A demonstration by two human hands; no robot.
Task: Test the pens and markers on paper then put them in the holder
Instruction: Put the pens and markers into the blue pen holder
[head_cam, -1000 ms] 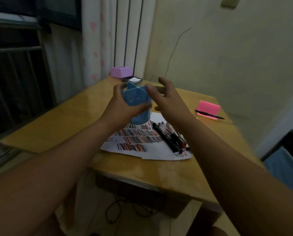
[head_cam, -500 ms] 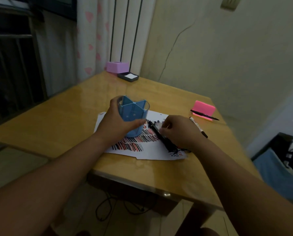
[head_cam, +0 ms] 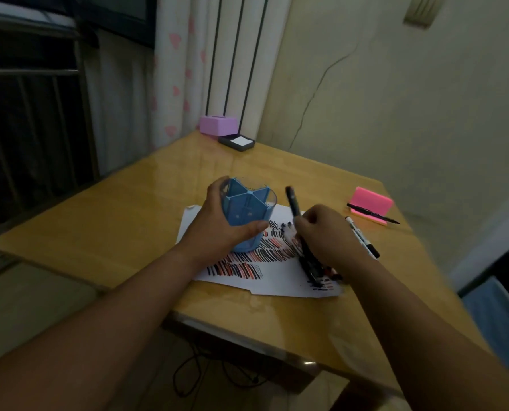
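Your right hand (head_cam: 327,235) has its fingers curled tight round a black marker (head_cam: 293,203). It pinches low on the barrel, so most of the length sticks out above your knuckles. The marker's long axis runs from near right to far left, tilted up off the sheet with the free end highest. I cannot tell whether that end is the cap or the tip.

Your left hand (head_cam: 217,229) wraps round the near side of the blue holder (head_cam: 247,210), thumb across the front and fingers round the left wall. It holds the holder upright on the far left part of the paper (head_cam: 277,284). No pen shows in its compartments.

The relation to mind is that the holder stands just left of the marker, not touching it. The marker's raised end sits beside the holder's right rim at about the same height. Your right hand is the nearer one and already has the marker, while the left is busy. I judge the next move to be short: turn the barrel upright and carry it left over the rim.

Under your right wrist the remaining pens (head_cam: 309,269) lie bundled on the paper on the same slant. The sheet is thick with black and red strokes, so testing looks well along. Right of your hand a white marker (head_cam: 361,237) lies on the table (head_cam: 114,232). Farther off, a black pen (head_cam: 371,214) rests across a pink pad (head_cam: 374,200).
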